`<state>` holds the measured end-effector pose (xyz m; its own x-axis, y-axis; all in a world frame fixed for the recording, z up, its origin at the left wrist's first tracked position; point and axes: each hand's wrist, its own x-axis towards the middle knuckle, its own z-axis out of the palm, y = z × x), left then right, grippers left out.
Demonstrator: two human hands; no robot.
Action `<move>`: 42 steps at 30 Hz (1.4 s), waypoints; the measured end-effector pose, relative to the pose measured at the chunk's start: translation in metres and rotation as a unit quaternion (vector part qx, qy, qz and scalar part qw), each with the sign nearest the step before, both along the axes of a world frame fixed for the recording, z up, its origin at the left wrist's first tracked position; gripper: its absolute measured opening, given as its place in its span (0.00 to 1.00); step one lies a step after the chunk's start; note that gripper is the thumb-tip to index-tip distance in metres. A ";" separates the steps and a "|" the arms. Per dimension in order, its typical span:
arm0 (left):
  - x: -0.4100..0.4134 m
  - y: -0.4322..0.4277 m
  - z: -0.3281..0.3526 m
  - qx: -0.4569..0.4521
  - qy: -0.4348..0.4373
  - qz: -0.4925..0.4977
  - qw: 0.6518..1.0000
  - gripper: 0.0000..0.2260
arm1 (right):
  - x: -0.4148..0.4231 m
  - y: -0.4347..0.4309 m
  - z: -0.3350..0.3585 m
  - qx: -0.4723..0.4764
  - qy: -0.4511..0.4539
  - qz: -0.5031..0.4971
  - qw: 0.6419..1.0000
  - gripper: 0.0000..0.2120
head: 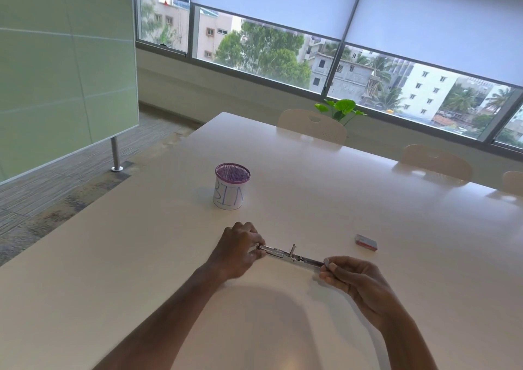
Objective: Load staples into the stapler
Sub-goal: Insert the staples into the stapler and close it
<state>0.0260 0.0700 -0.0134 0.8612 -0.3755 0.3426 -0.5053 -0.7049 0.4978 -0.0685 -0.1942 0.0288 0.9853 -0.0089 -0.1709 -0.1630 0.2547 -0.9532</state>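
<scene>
A: Stage of loading?
B: The metal stapler (290, 254), opened out flat on the glossy white surface (368, 214), is pinched at each end by left hand (239, 252) and right hand (352, 277) fingers. No staples visibly loaded; the small staple box (366, 242) lies right of it, apparently closed.
A: Beyond it?
B: A purple mesh cup (232, 185).

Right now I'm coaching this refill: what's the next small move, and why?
Probably free the right hand and reach for the staple box. The stapler is opened out flat, held at both ends, while the box lies shut and untouched to its right.
</scene>
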 end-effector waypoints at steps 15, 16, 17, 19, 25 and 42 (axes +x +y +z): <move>0.002 0.003 0.009 -0.181 0.114 -0.031 0.976 0.04 | -0.003 -0.002 0.001 -0.030 -0.071 -0.056 0.995 0.27; 0.003 0.003 0.009 -0.215 0.132 -0.033 0.967 0.05 | -0.003 -0.002 0.001 -0.030 -0.073 -0.063 0.995 0.26; 0.004 0.004 0.009 -0.256 0.153 -0.034 0.954 0.06 | -0.003 -0.002 0.000 -0.032 -0.078 -0.068 0.994 0.24; 0.004 0.003 0.011 -0.359 0.205 -0.036 0.910 0.06 | -0.002 -0.003 0.000 -0.047 -0.093 -0.074 0.992 0.24; -0.003 0.001 0.029 -0.578 0.264 -0.033 0.772 0.06 | 0.000 0.008 0.014 -0.103 -0.150 -0.113 0.977 0.28; -0.001 0.000 0.039 -0.674 0.233 0.019 0.701 0.07 | 0.053 0.120 0.102 -0.509 -0.269 -0.021 0.818 0.04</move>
